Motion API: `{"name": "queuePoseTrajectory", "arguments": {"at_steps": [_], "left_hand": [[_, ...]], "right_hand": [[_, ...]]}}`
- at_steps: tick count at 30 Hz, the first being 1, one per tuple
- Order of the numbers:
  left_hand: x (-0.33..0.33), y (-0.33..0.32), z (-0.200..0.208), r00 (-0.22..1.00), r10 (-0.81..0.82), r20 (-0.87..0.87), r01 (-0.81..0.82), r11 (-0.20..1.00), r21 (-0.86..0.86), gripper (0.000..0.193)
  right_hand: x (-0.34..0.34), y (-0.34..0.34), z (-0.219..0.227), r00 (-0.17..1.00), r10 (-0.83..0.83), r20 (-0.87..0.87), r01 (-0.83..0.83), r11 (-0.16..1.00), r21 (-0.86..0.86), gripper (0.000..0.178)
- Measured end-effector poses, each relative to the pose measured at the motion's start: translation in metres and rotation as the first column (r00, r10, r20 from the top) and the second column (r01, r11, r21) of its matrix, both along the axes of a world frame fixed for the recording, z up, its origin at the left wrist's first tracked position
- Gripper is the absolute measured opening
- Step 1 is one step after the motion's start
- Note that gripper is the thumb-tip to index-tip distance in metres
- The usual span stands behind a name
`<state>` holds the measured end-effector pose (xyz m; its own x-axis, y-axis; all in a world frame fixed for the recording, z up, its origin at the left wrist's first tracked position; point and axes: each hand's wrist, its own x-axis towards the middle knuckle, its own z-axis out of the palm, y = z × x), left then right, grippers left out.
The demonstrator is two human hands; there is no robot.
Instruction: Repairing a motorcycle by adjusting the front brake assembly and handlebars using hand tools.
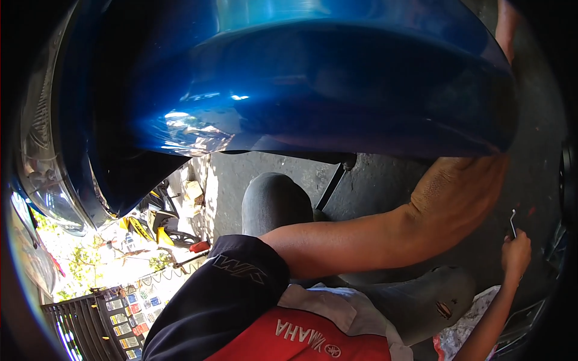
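Note:
A large glossy blue body panel (337,90) of a vehicle fills the upper view, with a clear lamp lens (51,180) at its left. My left arm, in a black sleeve, stretches across to the right. The back of my left hand (460,186) shows just beneath the panel's lower right edge; its fingers are hidden behind the panel. My right hand is not visible. Farther off at lower right, a smaller hand (516,256), apparently another person's, grips a slim metal tool (513,224) with a bent tip.
My knees in grey trousers (274,201) are under the panel, near a dark bar (331,186). A bare limb (507,27) shows at top right. Black-and-yellow machine parts (159,222) and a dark slatted gate (78,319) stand at left. Patterned cloth (466,328) lies beneath the other arm.

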<state>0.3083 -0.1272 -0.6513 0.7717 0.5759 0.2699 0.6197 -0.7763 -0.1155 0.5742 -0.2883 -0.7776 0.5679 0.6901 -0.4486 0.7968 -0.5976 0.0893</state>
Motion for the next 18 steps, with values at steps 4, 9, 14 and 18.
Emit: {"name": "queuePoseTrajectory", "arguments": {"at_steps": [4,9,14,18], "left_hand": [[0.004,0.004,-0.001,0.999,0.041,0.004,-0.042,0.996,0.073,0.043],[0.006,0.009,0.000,0.993,0.047,-0.108,-0.031,0.989,0.144,0.044],[0.009,0.017,-0.014,0.999,0.007,0.032,-0.016,0.955,0.295,0.031],[0.005,0.016,-0.008,0.991,-0.057,-0.118,0.083,0.971,0.223,0.035]], "right_hand": [[0.001,-0.001,0.002,0.999,-0.035,-0.041,0.035,0.999,0.012,0.025],[-0.007,0.002,-0.001,0.999,0.014,-0.047,-0.013,1.000,0.020,0.020],[-0.004,-0.007,-0.012,0.998,0.049,-0.037,-0.048,0.998,0.037,0.019],[0.008,-0.034,-0.029,0.999,0.045,0.021,-0.047,0.989,0.137,0.021]]}}
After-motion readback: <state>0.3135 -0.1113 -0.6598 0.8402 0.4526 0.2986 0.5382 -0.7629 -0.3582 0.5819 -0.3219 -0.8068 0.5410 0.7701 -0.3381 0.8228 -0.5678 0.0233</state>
